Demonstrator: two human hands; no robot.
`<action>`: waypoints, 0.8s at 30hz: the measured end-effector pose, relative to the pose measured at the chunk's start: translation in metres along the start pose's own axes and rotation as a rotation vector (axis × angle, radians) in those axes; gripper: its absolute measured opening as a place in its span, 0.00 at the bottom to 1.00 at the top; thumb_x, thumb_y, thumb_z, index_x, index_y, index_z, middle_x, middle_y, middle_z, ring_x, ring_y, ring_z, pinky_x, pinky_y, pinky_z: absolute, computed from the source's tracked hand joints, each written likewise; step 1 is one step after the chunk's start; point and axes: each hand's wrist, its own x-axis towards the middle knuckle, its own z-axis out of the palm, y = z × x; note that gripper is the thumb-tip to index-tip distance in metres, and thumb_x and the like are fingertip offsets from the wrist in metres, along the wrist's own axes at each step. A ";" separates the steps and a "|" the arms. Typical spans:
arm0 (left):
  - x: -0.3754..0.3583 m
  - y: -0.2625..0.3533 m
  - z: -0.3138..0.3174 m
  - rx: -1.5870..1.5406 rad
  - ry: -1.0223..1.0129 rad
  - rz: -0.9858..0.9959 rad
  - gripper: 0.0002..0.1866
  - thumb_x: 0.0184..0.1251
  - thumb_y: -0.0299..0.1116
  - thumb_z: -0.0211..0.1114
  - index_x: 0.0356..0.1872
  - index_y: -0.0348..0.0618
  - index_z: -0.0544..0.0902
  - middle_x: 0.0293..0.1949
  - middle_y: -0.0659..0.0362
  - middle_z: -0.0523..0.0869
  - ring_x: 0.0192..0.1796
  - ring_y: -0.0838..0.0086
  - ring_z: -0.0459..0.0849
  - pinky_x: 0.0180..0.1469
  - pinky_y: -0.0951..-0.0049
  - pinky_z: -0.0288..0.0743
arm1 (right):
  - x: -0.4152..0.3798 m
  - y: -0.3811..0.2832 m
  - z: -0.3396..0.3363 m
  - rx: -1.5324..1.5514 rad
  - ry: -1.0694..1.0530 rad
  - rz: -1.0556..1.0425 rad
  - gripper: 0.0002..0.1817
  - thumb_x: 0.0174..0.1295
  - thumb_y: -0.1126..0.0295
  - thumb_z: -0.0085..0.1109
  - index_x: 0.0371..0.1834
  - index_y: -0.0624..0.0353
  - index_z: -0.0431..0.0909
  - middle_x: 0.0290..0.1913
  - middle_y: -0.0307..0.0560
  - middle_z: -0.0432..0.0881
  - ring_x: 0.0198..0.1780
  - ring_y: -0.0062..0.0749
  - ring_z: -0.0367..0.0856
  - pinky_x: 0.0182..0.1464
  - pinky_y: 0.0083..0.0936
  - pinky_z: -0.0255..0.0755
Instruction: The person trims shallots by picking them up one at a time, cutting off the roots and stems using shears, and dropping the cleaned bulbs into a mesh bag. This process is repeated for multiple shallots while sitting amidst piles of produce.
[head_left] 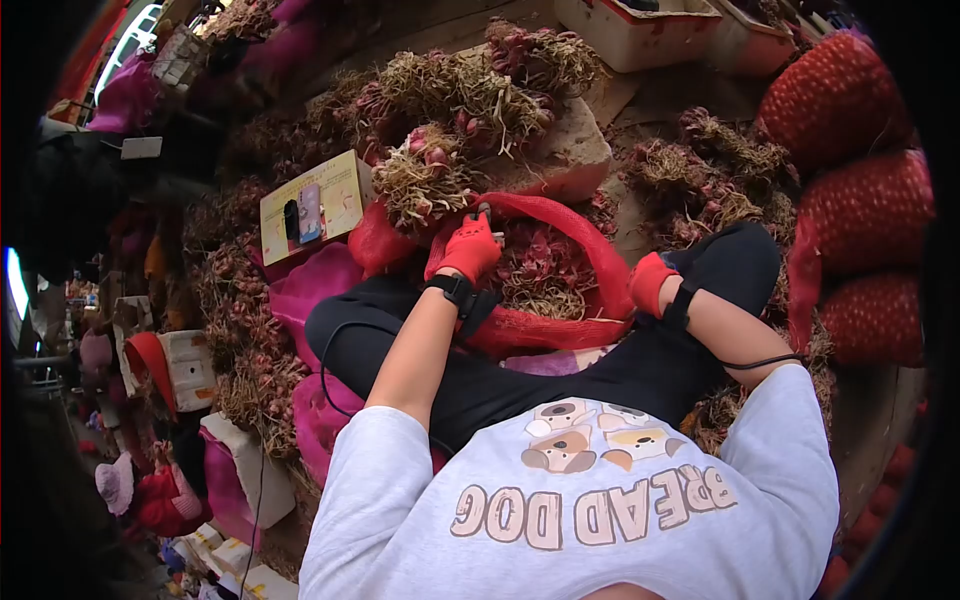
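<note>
My left hand (470, 247), in a red glove, is closed at the left rim of a red mesh bag (572, 215), just below a bunch of shallots (425, 178) with dry, straw-like roots and tops. A small greyish bit shows at its fingertips; what it is I cannot make out. My right hand (650, 284), also red-gloved, is curled in beside the bag's right edge, against my knee. Its fingertips are hidden, so what they hold does not show. Inside the open bag between my legs lie loose shallots (540, 262) and dry trimmings.
More bunches pile on a block (565, 155) ahead and at the right (715, 170). A phone (309, 213) lies on a yellow box (345, 190) at the left. Filled red mesh sacks (840, 100) stack at the far right. White bins (640, 35) stand at the back.
</note>
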 end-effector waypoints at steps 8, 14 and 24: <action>-0.056 0.035 0.044 0.147 -0.620 0.405 0.20 0.55 0.46 0.61 0.44 0.45 0.84 0.45 0.50 0.85 0.51 0.55 0.82 0.53 0.61 0.74 | -0.040 0.018 -0.114 0.204 0.170 0.079 0.14 0.42 0.56 0.61 0.28 0.51 0.86 0.29 0.46 0.85 0.32 0.43 0.84 0.32 0.36 0.76; -0.053 0.020 0.064 0.189 -0.923 0.348 0.20 0.53 0.43 0.62 0.44 0.42 0.86 0.45 0.47 0.85 0.49 0.55 0.84 0.53 0.60 0.75 | -0.006 0.026 -0.086 0.201 0.255 0.102 0.13 0.41 0.55 0.60 0.23 0.52 0.84 0.26 0.49 0.83 0.30 0.45 0.83 0.31 0.37 0.75; -0.078 0.012 -0.019 -1.347 -0.308 0.374 0.17 0.72 0.34 0.57 0.58 0.42 0.71 0.43 0.65 0.78 0.42 0.84 0.75 0.43 0.85 0.69 | -0.024 -0.016 -0.083 1.704 0.523 0.017 0.17 0.61 0.58 0.61 0.43 0.60 0.81 0.31 0.41 0.84 0.31 0.19 0.80 0.32 0.17 0.72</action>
